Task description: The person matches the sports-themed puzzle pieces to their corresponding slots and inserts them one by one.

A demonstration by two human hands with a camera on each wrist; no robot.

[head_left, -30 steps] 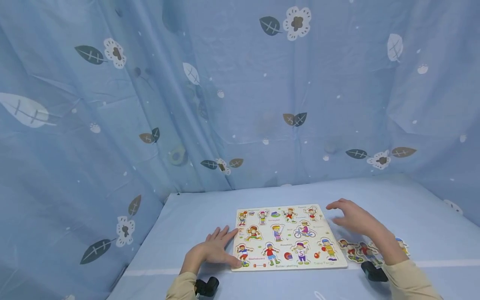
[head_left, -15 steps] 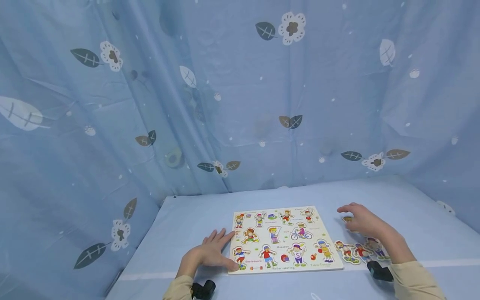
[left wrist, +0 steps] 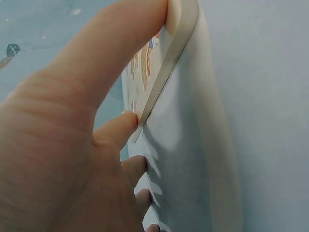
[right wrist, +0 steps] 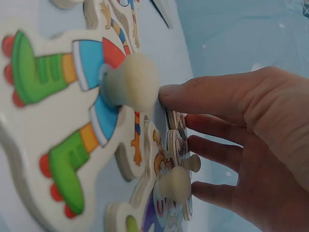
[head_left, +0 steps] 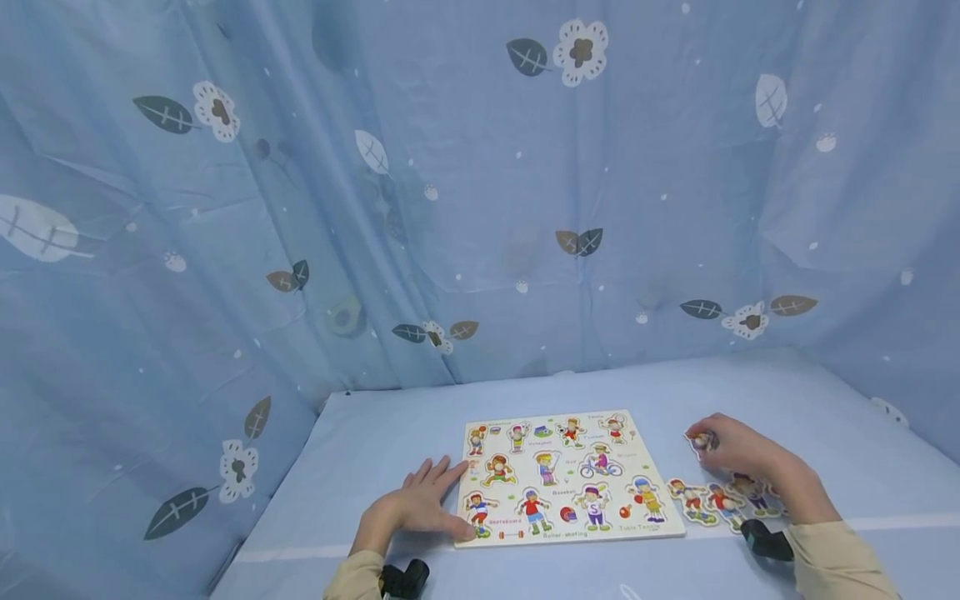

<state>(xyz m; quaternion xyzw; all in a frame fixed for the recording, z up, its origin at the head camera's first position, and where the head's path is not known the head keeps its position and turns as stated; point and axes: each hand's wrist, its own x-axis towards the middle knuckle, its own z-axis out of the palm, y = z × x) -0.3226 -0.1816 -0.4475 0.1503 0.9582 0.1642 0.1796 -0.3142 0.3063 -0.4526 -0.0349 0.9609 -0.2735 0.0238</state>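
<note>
Hands (head_left: 420,504) (head_left: 742,451) flanking puzzle board (head_left: 581,483), long axis left-right — figures' heads away

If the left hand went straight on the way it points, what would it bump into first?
Most likely the puzzle board: the left hand has its nearest fingers right at the board's left edge. Whether they would push it or slide over is hard to tell.

puzzle board (head_left: 525,475): 1 | board figures (head_left: 546,469): 11 | loose pieces (head_left: 725,505): at least 4 | hands (head_left: 420,503): 2
</note>
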